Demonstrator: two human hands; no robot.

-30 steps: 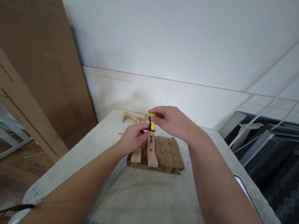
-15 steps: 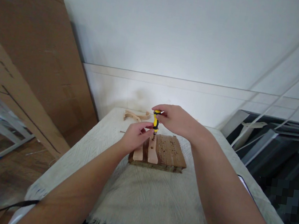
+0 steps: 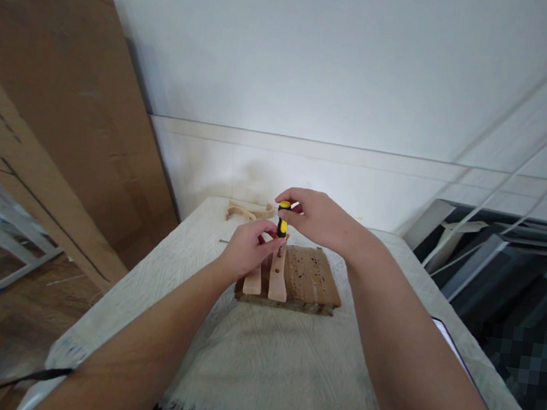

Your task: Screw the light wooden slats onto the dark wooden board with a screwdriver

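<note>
A yellow and black screwdriver (image 3: 283, 221) stands nearly upright over a pale wooden hook (image 3: 277, 283) that lies on a brown, hole-marked wooden board (image 3: 311, 277). My right hand (image 3: 319, 219) grips the top of its handle between thumb and fingers. Lower down, my left hand (image 3: 249, 247) is closed, thumb and fingertips pinched about the screwdriver's lower end. The tip meets a dark screw in the hook, partly hidden by my left thumb. Left of it a second pale wooden hook (image 3: 253, 284) lies on the board, its upper part behind my left hand.
More curved wooden hooks (image 3: 247, 211) lie at the table's back edge, with a thin screw (image 3: 223, 241) nearer me. A cream fringed cloth (image 3: 293, 362) covers the table. A phone-like device (image 3: 448, 335) lies at the right, beside stacked dark panels (image 3: 520, 278). Large cardboard (image 3: 89, 107) stands left.
The screwdriver's handle has turned and leans slightly further left. My right fingers have shifted around its top. The hook under it has moved a little left; my left hand stays nearly in place.
</note>
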